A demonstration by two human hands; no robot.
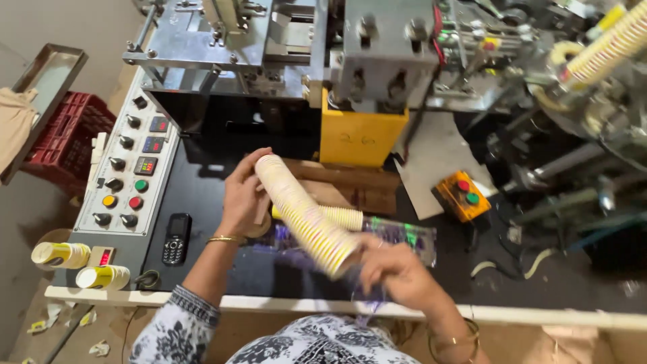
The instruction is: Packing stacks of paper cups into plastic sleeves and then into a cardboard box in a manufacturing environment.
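Observation:
A long stack of nested paper cups (304, 214), cream with thin stripes, slants across the middle of the view. My left hand (244, 195) holds its upper far end. My right hand (397, 269) grips its lower near end, where a thin clear plastic sleeve (404, 237) trails off over the black table. A shorter stack of cups (342, 217) lies flat on the table behind the held stack.
A grey control panel (128, 178) with knobs and coloured buttons lies at left, with a black mobile phone (176, 238) and two short cup stacks (101, 276) near it. A yellow machine block (360, 138) and a small orange button box (462, 195) stand beyond. A red crate (67, 138) sits far left.

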